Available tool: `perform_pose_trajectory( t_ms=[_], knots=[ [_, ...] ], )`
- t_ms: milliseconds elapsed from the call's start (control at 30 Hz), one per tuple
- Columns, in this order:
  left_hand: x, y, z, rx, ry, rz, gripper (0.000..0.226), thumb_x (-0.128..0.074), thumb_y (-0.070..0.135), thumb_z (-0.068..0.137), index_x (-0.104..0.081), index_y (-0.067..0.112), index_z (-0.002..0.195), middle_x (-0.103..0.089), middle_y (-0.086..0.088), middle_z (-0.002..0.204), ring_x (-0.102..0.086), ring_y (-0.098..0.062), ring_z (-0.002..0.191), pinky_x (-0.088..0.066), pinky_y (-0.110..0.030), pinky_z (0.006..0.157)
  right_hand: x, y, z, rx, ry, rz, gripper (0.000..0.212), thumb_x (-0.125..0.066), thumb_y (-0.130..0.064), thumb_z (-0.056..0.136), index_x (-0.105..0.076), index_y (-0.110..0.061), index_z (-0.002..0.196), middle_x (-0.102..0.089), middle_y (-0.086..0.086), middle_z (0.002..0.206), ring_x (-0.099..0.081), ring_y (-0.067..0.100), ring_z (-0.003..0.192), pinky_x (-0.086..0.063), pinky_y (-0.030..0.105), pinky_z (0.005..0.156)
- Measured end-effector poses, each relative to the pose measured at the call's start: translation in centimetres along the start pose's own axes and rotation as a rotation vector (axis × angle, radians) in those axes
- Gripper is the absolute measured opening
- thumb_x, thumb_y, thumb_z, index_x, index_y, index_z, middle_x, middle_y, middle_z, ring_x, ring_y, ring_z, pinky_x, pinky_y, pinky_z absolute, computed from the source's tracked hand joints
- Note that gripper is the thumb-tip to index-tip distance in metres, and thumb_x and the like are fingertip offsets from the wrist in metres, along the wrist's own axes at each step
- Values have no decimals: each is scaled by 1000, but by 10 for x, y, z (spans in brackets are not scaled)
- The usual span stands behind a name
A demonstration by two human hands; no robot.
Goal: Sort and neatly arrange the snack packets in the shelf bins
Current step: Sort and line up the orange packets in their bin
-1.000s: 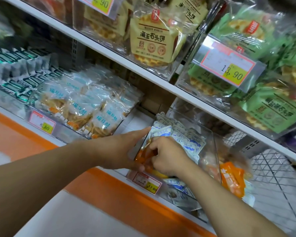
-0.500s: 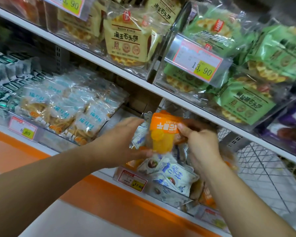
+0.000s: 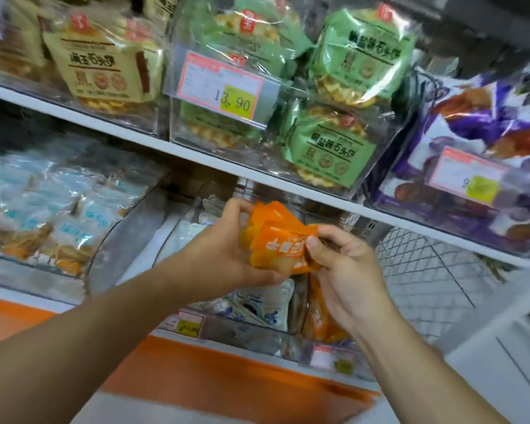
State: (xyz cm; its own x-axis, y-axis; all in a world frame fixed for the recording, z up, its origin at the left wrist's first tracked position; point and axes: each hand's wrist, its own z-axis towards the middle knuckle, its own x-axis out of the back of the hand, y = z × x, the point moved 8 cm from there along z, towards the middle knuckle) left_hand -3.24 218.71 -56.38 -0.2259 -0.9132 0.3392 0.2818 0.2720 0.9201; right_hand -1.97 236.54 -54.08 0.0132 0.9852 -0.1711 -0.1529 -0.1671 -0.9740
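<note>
There is one view only, from a camera worn on the person's head. It looks forward and slightly down at a shop shelf, standing close to it. The white shelf board runs slanted across the frame, dropping from upper left to right, so the camera is tilted. Bins above the board fill the top of the frame; bins below it sit mid-frame. Both forearms enter from the bottom edge, below the board.

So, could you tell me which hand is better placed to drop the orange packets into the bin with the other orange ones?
Right hand: it pinches the orange packets and hovers directly above that bin.
</note>
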Motion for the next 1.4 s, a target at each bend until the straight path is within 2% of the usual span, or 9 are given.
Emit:
perform_pose_trajectory(
  t_ms=[167,333,467,600,700,800,933,1100,1400],
  knots=[
    [-27,22,7,-89,104,310,63,-91,47,67,-47,39,112,-68,17,100,-67,-4,93,-58,-41,82,39,-22,-9,87,-50,-195,27,-65,12,91,-71,-14,94,-71,1,80,-64,17,78,-50,33,73],
    [-66,48,8,-155,99,449,49,-74,56,77,-38,32,101,-61,11,90,-63,-19,83,-54,-42,70,66,-42,-25,130,-215,-441,47,-84,-7,82,-68,-29,120,-73,-3,116,-70,18,110,-57,39,92],
    [-101,62,16,-139,83,458,46,-73,55,78,-38,31,95,-58,11,91,-59,-13,81,-53,-42,70,86,-53,-33,233,-32,-790,51,-92,-15,74,-68,-36,113,-72,-10,106,-70,5,98,-55,24,85],
    [-122,58,26,-87,-25,293,66,-86,31,79,-45,40,131,-62,19,121,-60,-1,104,-51,-23,82,124,-55,-32,199,179,-797,39,-88,-16,79,-67,-34,106,-69,-14,93,-64,-7,85,-48,9,67],
    [-114,53,25,-118,-16,425,83,-83,44,80,-33,44,147,-46,28,139,-46,3,120,-39,-15,88,145,-45,-28,134,280,-767,33,-88,-20,81,-66,-30,104,-70,-13,90,-64,-7,78,-48,14,62],
    [-102,27,23,-53,-72,537,94,-78,58,78,-21,47,152,-32,25,154,-38,-7,137,-42,-34,109,153,-31,-23,67,348,-757,25,-87,-26,83,-66,-31,96,-72,-14,85,-67,-4,76,-56,27,68],
    [-87,-4,17,38,-149,618,97,-67,77,72,-17,50,151,-27,24,156,-37,-20,141,-46,-46,108,141,-27,-12,78,369,-992,24,-84,-37,85,-65,-28,99,-69,-11,89,-65,6,81,-48,25,66],
    [-70,-14,8,61,-159,622,90,-67,74,78,-20,48,151,-28,21,158,-36,-12,142,-41,-40,113,99,5,0,24,200,-1382,46,-72,-50,90,-56,-19,120,-62,3,115,-62,26,107,-55,42,89],
    [-4,-17,-12,44,-92,748,93,-62,75,79,-26,36,155,-29,17,158,-31,-12,145,-33,-30,116,71,24,10,-200,-57,-1483,71,-34,-64,104,-25,-26,163,-21,4,170,-7,30,158,-5,47,126]
  ],
)
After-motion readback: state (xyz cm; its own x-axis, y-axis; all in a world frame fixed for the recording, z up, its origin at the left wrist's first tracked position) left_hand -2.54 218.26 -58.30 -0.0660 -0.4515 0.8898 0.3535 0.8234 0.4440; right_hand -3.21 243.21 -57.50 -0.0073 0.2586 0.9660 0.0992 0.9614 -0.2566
